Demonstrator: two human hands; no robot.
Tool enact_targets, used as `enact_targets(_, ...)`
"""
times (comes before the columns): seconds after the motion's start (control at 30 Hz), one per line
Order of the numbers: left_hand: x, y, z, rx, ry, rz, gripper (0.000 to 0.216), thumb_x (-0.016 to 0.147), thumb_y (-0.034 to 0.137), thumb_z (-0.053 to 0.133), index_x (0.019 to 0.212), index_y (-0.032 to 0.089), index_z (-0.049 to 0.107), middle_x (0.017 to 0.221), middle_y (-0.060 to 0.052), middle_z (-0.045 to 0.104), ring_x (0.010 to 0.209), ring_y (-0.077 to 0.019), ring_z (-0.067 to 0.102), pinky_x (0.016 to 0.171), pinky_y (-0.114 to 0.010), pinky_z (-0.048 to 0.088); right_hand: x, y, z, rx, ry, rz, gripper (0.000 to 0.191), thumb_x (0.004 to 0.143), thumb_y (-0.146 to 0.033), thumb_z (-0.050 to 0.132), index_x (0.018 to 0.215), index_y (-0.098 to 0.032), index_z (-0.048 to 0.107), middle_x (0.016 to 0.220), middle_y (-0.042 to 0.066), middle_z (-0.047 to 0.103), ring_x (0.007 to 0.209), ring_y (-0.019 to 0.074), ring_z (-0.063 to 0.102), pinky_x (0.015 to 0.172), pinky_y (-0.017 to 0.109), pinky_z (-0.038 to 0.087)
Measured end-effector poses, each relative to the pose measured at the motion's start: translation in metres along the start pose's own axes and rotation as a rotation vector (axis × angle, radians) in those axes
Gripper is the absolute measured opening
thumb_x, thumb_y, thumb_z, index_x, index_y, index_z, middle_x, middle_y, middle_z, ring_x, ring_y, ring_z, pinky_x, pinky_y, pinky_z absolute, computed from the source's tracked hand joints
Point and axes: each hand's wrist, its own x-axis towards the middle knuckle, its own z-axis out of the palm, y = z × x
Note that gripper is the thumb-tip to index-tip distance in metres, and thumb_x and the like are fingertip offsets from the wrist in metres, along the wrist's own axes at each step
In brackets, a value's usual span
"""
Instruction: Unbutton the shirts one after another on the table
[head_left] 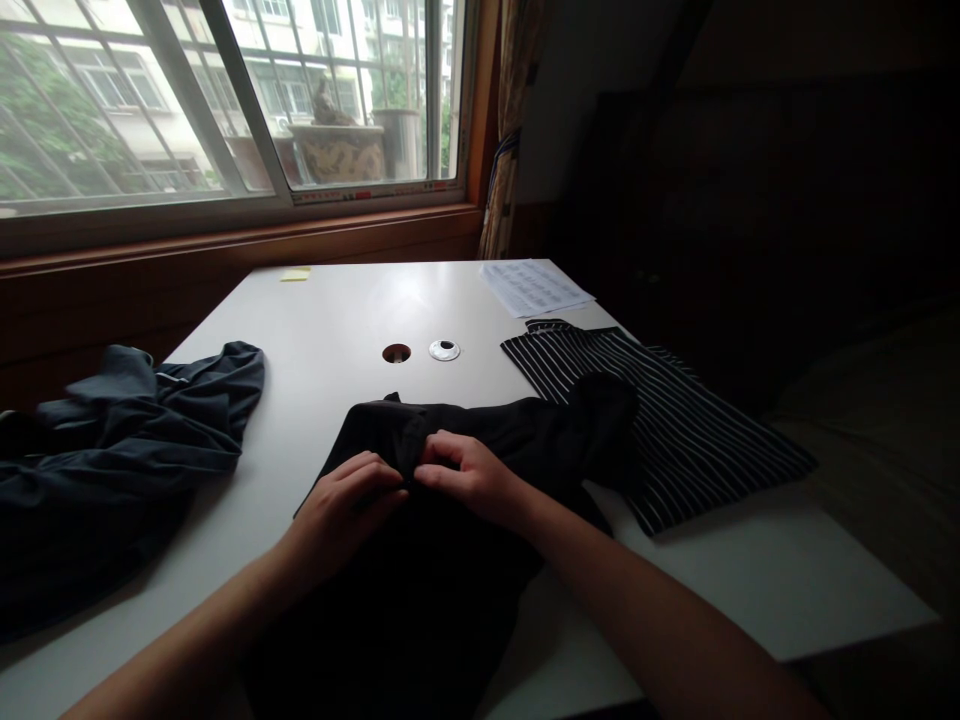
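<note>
Pinching a fold of black garment point(450, 580) with left hand point(349, 500) and right hand point(469, 475), both grips narrow; spread near-centre on tabletop point(337, 320); striped shirt point(675, 420) touching at right; blue garment point(127, 450) left.

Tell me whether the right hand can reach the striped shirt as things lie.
Probably yes. The right hand pinches the black garment, and the striped shirt lies flat just to its right on the table; only a fold of the black garment lies between.
</note>
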Motion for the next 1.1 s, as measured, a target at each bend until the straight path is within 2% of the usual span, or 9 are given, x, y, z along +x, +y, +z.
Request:
enact_targets(0.27,0.0,0.0,-0.001,0.097,0.037,0.125,0.003,0.095,0.019,0.059,0.095,0.02,0.063,0.084,-0.002,0.062,0.077,-0.0146,0.058,0.071,-0.026,0.048,0.0,-0.002,0.0,-0.043,0.011,-0.001,0.013,0.086,-0.03,0.066,0.08,-0.018,0.065,0.083,0.0,0.06,0.083,0.0173,0.057,0.077,0.028,0.043)
enact_targets(0.57,0.0,-0.003,0.003,0.168,0.112,0.153,0.005,0.095,0.018,0.059,0.094,0.02,0.063,0.081,-0.003,0.065,0.075,-0.0161,0.057,0.069,-0.028,0.048,0.003,0.001,0.002,-0.122,0.005,-0.015,0.013,0.085,-0.027,0.066,0.077,-0.018,0.062,0.079,-0.001,0.059,0.078,0.0163,0.055,0.071,0.027,0.042)
enact_targets(0.7,-0.001,0.0,-0.003,0.191,0.09,0.265,0.013,0.095,0.013,0.056,0.103,0.019,0.065,0.083,-0.005,0.067,0.076,-0.0166,0.057,0.067,-0.029,0.049,0.005,0.003,0.004,-0.149,0.006,-0.003,0.01,0.083,-0.022,0.064,0.074,-0.018,0.059,0.076,-0.001,0.058,0.075,0.0154,0.054,0.068,0.026,0.04)
enact_targets(0.83,-0.005,0.003,-0.008,0.223,0.064,0.401,0.026,0.091,0.007,0.06,0.114,0.02,0.063,0.092,-0.006,0.07,0.083,-0.0185,0.058,0.076,-0.032,0.051,0.008,0.011,0.002,-0.188,0.117,0.06,0.012,0.08,-0.017,0.06,0.07,-0.019,0.053,0.07,-0.003,0.054,0.069,0.0136,0.05,0.064,0.026,0.037)
enact_targets(0.9,-0.006,0.004,-0.009,0.216,0.077,0.395,0.028,0.09,0.006,0.061,0.114,0.019,0.063,0.091,-0.006,0.069,0.084,-0.0184,0.058,0.076,-0.032,0.051,0.009,0.014,0.001,-0.158,0.136,0.07,0.011,0.081,-0.02,0.059,0.071,-0.019,0.054,0.07,-0.003,0.054,0.069,0.0134,0.05,0.064,0.026,0.037)
enact_targets(1.1,-0.003,0.0,-0.008,0.145,0.147,0.225,0.014,0.09,0.01,0.063,0.101,0.02,0.063,0.085,-0.003,0.065,0.078,-0.0157,0.059,0.071,-0.028,0.051,0.007,0.015,-0.003,0.017,0.263,0.093,0.017,0.084,-0.031,0.057,0.072,-0.02,0.05,0.068,-0.005,0.047,0.066,0.0124,0.044,0.062,0.025,0.037)
